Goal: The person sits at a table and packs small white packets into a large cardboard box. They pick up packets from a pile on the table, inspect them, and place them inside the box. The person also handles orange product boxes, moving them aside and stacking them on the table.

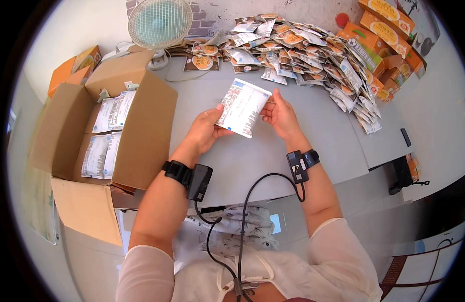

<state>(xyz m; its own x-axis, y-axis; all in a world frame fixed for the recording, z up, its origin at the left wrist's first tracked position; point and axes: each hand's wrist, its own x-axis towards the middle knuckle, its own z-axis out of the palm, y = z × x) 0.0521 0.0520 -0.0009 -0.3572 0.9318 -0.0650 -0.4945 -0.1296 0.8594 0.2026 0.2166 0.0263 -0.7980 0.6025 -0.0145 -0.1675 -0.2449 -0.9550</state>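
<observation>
A white printed sachet is held up over the grey table, tilted, with its text side facing me. My left hand pinches its lower left edge, thumb on top and fingers beneath. At the upper right edge, my right hand has its fingers curled behind the sachet, thumb raised beside the corner. To the left stands an open cardboard box, its flaps spread outward. Inside it, white sachets lie in two overlapping groups. A large heap of brown and white sachets spreads along the back of the table.
A fan with a pale grille stands at the back left, near a cable. Orange printed cartons are stacked at the back right, and more orange cartons sit behind the box. A small black object lies near the right edge.
</observation>
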